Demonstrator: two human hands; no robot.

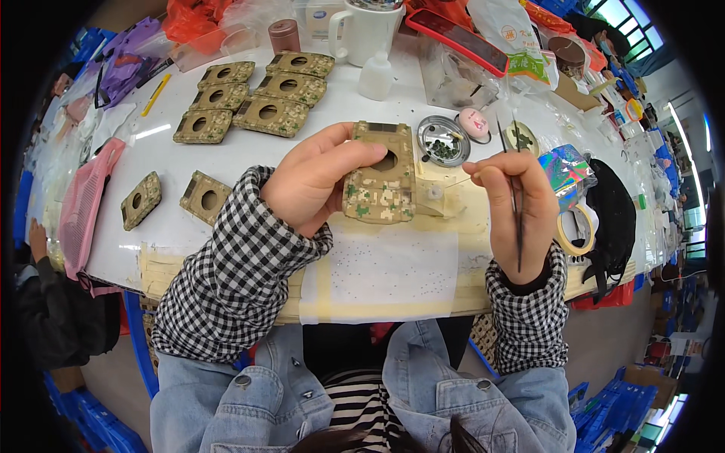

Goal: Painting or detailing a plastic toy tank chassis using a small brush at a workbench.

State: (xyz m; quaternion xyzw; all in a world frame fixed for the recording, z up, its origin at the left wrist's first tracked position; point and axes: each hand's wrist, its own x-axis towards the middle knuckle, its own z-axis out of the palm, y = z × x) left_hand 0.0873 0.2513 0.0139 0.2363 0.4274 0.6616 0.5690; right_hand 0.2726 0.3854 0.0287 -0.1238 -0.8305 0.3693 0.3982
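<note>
My left hand (313, 185) grips a camouflage-patterned flat part (381, 181) with a round hole, tilted up above the white table (226, 162). My right hand (517, 204) pinches thin dark tweezers (513, 189), their tip pointing up and away near a small round metal dish (443, 141) holding several tiny dark pieces. A small clear piece (434, 192) lies on the table between my hands.
Several more camouflage parts (257, 94) lie in rows at the back left, two loose ones (174, 198) nearer. A white mug (368, 30), small white bottle (375, 75), brown cylinder (284, 35), tape roll (578, 230), plastic bags and a pink mesh (83, 204) crowd the edges. Another person's arm (38, 257) shows at left.
</note>
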